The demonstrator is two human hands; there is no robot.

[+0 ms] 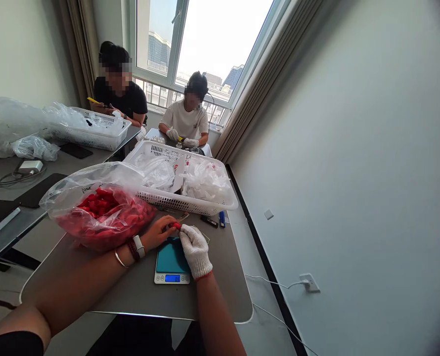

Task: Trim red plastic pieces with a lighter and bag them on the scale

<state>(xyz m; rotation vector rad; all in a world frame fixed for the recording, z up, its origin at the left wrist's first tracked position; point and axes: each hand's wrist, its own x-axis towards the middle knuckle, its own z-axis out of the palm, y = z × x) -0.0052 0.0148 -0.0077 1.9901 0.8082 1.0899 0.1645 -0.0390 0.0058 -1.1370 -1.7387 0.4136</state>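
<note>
A small red plastic piece (176, 225), seen from the head camera, is pinched between the fingertips of the bare left hand (155, 234) and the white-gloved right hand (196, 251), just above a digital scale (171, 256), beside a clear bag of red pieces (101, 217).

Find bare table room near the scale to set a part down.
Grey tabletop shows right of the gloved right hand, out to the table edge, and between digital scale and near edge. Crowded behind the scale: plastic bag of red parts, white plastic basket, blue lighter.
</note>
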